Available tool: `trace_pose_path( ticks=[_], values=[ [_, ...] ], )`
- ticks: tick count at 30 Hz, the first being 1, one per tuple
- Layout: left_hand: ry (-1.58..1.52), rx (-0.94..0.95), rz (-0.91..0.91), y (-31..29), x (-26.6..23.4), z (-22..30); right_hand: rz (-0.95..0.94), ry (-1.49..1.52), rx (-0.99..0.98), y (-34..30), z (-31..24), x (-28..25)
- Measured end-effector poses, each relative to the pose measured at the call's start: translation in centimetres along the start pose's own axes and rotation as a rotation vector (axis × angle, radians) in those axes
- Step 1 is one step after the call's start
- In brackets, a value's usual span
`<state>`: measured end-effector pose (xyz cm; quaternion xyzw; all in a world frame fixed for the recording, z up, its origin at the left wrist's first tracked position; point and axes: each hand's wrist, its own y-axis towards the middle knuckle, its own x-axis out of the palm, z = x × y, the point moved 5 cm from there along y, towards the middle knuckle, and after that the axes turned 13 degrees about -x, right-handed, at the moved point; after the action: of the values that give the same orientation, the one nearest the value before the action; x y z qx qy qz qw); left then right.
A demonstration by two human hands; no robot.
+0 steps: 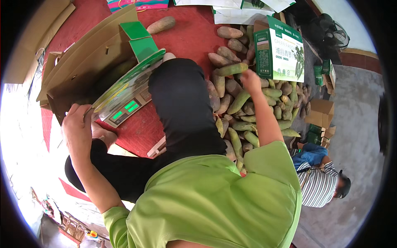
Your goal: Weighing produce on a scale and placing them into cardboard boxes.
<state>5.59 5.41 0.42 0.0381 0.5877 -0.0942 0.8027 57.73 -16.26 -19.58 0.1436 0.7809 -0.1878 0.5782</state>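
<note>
To the right, my right hand point(251, 81) is closed on one end of a long green radish point(232, 69), above a big heap of radishes point(271, 93), some green and some brown with soil. On the left stands an open cardboard box point(93, 70), brown inside, with a green and white printed outer side. My left hand point(77, 129) grips the box's near corner, fingers bent over its edge. Against the box's printed side is a digital scale point(124, 113) with lit green displays; the box seems to rest on it. The box's inside is mostly in shadow.
A green and white printed carton point(285, 53) stands at the heap's far right. One radish point(161, 25) lies apart on the red floor covering point(192, 39). A person in a striped shirt point(318, 186) is at the right, near small open boxes point(320, 113). A fan point(333, 33) stands far right.
</note>
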Motion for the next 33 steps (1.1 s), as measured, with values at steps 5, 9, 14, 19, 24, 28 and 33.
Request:
trace_pose_path(
  ticks=[5, 9, 14, 19, 24, 28, 33],
  values=[
    [0.024, 0.021, 0.011, 0.1, 0.1, 0.1, -0.581, -0.731, -0.238, -6.1, 0.4, 5.9],
    [-0.008, 0.003, 0.007, 0.1, 0.0, -0.2, -0.691, -0.917, -0.605, -7.1, 0.6, 9.3],
    [-0.012, -0.018, 0.035, 0.5, -0.2, 0.3, -0.818, -1.029, -0.485, -7.0, 4.2, 12.0],
    [0.048, 0.043, 0.081, 0.0, -0.3, -0.4, -0.901, -1.050, -0.526, -6.4, 3.7, 13.3],
    [0.088, 0.108, 0.097, 0.0, -0.4, 0.1, -0.931, -1.033, -0.555, -6.9, 5.0, 13.3],
    [0.084, 0.097, 0.109, -0.1, -0.5, 0.1, -1.011, -0.981, -0.459, -5.5, 4.3, 10.9],
    [0.058, 0.099, 0.068, 0.0, -0.2, -0.6, -0.847, -1.057, -0.354, -1.3, 1.5, 3.6]
  ],
)
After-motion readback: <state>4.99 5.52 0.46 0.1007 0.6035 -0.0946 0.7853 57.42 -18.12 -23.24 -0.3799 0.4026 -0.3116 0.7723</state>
